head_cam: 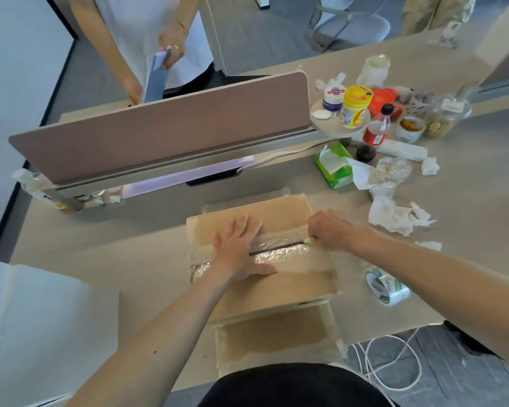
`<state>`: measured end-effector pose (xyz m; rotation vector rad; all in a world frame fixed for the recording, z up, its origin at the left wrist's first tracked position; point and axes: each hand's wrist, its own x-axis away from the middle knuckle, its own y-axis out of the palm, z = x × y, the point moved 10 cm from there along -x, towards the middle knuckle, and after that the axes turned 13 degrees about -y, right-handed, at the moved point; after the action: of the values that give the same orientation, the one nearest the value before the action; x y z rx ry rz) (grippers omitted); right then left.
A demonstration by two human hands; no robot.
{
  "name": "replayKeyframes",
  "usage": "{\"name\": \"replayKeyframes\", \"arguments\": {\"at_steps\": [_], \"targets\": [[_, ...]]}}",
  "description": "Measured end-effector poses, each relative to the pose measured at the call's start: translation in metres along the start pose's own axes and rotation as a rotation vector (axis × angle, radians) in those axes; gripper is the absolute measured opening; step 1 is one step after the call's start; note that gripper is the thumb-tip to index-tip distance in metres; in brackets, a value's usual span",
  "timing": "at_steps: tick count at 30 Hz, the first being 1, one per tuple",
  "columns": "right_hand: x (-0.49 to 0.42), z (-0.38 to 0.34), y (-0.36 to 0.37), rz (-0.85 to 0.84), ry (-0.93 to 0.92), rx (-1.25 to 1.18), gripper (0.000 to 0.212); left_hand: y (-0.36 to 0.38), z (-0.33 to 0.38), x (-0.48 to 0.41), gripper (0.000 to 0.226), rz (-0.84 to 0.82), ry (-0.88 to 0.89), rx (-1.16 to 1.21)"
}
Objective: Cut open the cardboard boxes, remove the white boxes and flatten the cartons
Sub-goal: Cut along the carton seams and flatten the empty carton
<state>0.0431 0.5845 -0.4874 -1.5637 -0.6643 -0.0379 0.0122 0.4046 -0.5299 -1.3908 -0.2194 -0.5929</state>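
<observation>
Nearest the desk edge, a brown cardboard box (279, 284) sealed with clear shiny tape sits on the beige desk (135, 259), and the left hand (241, 251) presses flat on its top, fingers spread straight. The right hand (329, 230) is curled tightly around a small yellow-green cutter (307, 240), its tip at the taped centre seam by the box's right edge. A white roll of tape (387, 286) lies just right of the box; farther back stands a pinkish-brown desk divider (159, 124).
</observation>
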Motion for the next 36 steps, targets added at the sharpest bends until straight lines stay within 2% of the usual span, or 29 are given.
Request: {"name": "replayKeyframes", "arguments": {"at_steps": [10,13,15,17,21,23,25,28,30,36], "targets": [[0.03,0.021,-0.002,0.005,-0.048,0.01,0.024,-0.003,0.003,0.003,0.125,-0.013,-0.009,-0.012],[0.035,0.019,-0.005,0.005,-0.07,0.032,0.034,-0.004,0.005,0.004,0.125,-0.012,-0.015,-0.014],[0.038,0.022,-0.006,0.007,-0.07,0.037,0.032,-0.005,0.004,0.004,0.126,-0.014,-0.025,-0.014],[0.041,0.031,-0.004,0.03,-0.05,0.043,0.024,-0.006,0.003,0.004,0.127,-0.012,-0.034,-0.026],[0.068,0.066,0.008,0.004,0.09,-0.019,0.025,-0.009,0.004,0.005,0.129,-0.019,-0.049,-0.053],[0.08,0.08,0.015,0.043,0.155,-0.099,0.027,-0.011,0.007,0.007,0.128,-0.03,-0.058,-0.094],[0.086,0.088,0.016,0.153,0.202,-0.175,0.025,-0.019,0.014,0.005,0.118,-0.008,-0.062,-0.121],[0.088,0.088,0.019,0.342,0.249,-0.341,0.024,-0.04,0.036,0.0,0.078,0.112,-0.017,-0.118],[0.088,0.087,0.022,0.432,0.289,-0.466,0.025,-0.046,0.055,-0.004,0.066,0.137,0.042,-0.141],[0.085,0.086,0.044,0.602,0.371,-0.804,0.028,-0.031,0.079,-0.022,0.117,-0.094,-0.004,-0.331]]}}
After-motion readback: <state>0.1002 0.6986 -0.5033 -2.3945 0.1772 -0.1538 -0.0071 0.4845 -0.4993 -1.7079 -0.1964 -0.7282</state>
